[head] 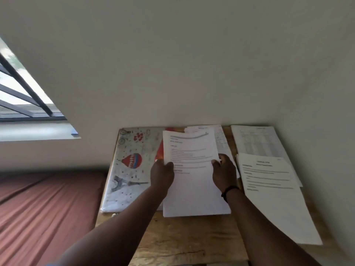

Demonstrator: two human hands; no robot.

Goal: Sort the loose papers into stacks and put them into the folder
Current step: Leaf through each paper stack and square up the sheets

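At the far left, a window with dark bars [23, 93] lets in light. Below it lies one bed with a reddish-brown sheet [42, 208], just beside the wooden table [188, 239].

On the left part of the table lies one open folder with a white cover that has a balloon and a tower drawn on it [126, 169]. A bit of the folder's red inside [159, 150] shows next to the papers in the middle.

Two hands hold one stack of white papers with printed lines [192, 169]. This stack sits partly over the folder and partly on the table. The left hand [162, 174] grips the stack's left edge, with the thumb on top of the page. The right hand [223, 172] grips the right edge, also with the thumb on top. There is a dark band [229, 191] around the right wrist. The two arms cover part of the table and the lower edge of the folder.

Behind the held stack, one more sheet with small writing [222, 139] peeks out.

On the right part of the table lie two more piles. The far one is a white sheet with a table of rows and boxes [257, 141]. The near one is a white stack with a heading and a few lines of text [272, 192], and it covers the near end of the far one. A plain pale wall [192, 64] stands behind the table.
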